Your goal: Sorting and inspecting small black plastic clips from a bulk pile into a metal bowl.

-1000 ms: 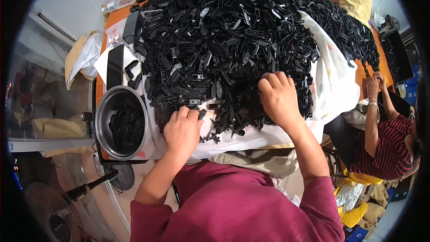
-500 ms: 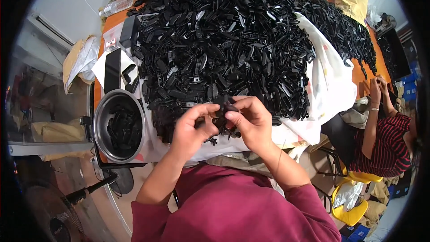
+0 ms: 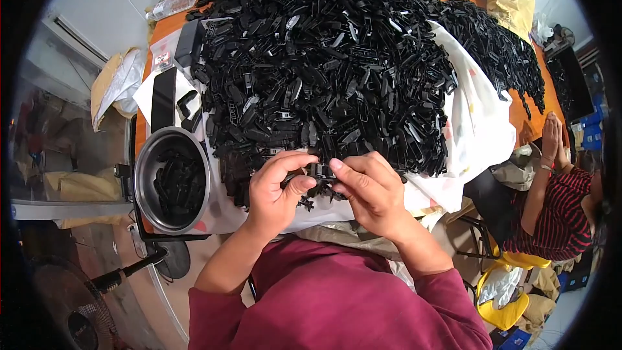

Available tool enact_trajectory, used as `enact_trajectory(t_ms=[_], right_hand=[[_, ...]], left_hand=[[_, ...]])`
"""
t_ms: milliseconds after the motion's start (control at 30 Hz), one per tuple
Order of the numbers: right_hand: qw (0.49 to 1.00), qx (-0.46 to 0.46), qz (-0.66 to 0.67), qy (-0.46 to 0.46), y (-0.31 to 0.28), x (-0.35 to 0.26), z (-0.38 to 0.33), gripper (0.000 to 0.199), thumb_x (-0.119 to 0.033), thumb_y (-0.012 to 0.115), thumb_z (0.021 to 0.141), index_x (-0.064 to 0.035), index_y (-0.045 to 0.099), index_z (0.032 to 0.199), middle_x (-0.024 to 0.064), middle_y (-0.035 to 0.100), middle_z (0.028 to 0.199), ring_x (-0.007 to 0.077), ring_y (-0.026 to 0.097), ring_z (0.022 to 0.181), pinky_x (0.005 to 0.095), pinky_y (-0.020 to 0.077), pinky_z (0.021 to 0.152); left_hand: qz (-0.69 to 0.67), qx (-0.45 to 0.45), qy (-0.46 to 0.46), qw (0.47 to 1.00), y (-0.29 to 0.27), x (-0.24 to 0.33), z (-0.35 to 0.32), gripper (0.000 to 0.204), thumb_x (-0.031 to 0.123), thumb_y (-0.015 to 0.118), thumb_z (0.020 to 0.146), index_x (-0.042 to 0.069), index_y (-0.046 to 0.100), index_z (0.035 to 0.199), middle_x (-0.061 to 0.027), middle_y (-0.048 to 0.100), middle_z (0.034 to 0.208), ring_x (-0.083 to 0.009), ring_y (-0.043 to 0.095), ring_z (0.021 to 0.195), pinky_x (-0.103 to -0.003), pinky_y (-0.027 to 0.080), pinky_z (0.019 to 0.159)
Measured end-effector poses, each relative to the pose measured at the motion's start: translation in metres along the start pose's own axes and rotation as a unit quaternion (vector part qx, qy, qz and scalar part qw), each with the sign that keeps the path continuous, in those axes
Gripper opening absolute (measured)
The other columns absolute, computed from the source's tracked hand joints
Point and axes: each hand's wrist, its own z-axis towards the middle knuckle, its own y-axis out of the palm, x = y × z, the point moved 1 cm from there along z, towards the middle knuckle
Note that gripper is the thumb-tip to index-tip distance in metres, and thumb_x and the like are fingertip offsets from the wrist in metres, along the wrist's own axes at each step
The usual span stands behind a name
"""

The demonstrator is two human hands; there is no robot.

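Both my hands meet over the near edge of a big pile of small black plastic parts (image 3: 304,84). Between them is one small black plastic part (image 3: 320,170), dark and hard to tell from the pile behind it. My left hand (image 3: 275,188) pinches its left side with thumb and forefinger. Thumb and fingers of my right hand (image 3: 372,189) are closed on its right side. To the left, a round steel bowl (image 3: 140,185) holds more black plastic parts (image 3: 178,183).
A black phone (image 3: 164,100) lies on white paper above the bowl. A clear plastic bottle (image 3: 173,5) rests at the far left. White cloth (image 3: 479,123) spreads right of the pile. Another person in a striped shirt (image 3: 551,214) sits at the right, near a second heap of black parts (image 3: 495,45).
My right hand has moved slightly right and nearer to me, its fingers shifting on the part. My left hand stays about in place. The other person's hands have come together.
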Motion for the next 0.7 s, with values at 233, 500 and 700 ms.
enact_trajectory(t_ms=[233,500,700], right_hand=[[0.999,-0.016,-0.041,0.006,0.005,-0.001,-0.010,0.043,0.003,0.069,0.063,-0.0030,0.061,0.105,0.0110,0.057,0.082,0.0233,0.053,0.065,0.0306,0.0432,0.053],[0.957,0.025,0.106,0.270,0.021,-0.004,-0.029,0.033,-0.007,0.069,0.076,0.0007,0.058,0.106,0.0119,0.061,0.089,0.0152,0.059,0.070,0.0254,0.0481,0.058],[0.964,-0.030,0.099,0.245,0.013,0.001,-0.019,0.024,-0.012,0.072,0.072,0.0004,0.061,0.088,0.0109,0.062,0.077,0.0177,0.060,0.068,0.0288,0.0473,0.058]], left_hand=[[-0.124,-0.007,-0.046,0.991,0.010,-0.018,-0.011,0.029,0.017,0.067,0.079,0.000,0.059,0.102,-0.0067,0.061,0.093,-0.0115,0.055,0.074,-0.023,0.044,0.063],[-0.394,0.026,-0.207,0.895,0.031,-0.018,-0.021,0.032,0.016,0.062,0.084,0.000,0.056,0.110,-0.0071,0.061,0.098,-0.0071,0.048,0.066,-0.020,0.040,0.060],[-0.500,0.019,-0.230,0.834,0.021,-0.022,-0.024,0.027,0.017,0.058,0.087,0.000,0.056,0.107,-0.0089,0.060,0.096,-0.0090,0.046,0.061,-0.023,0.040,0.059]])
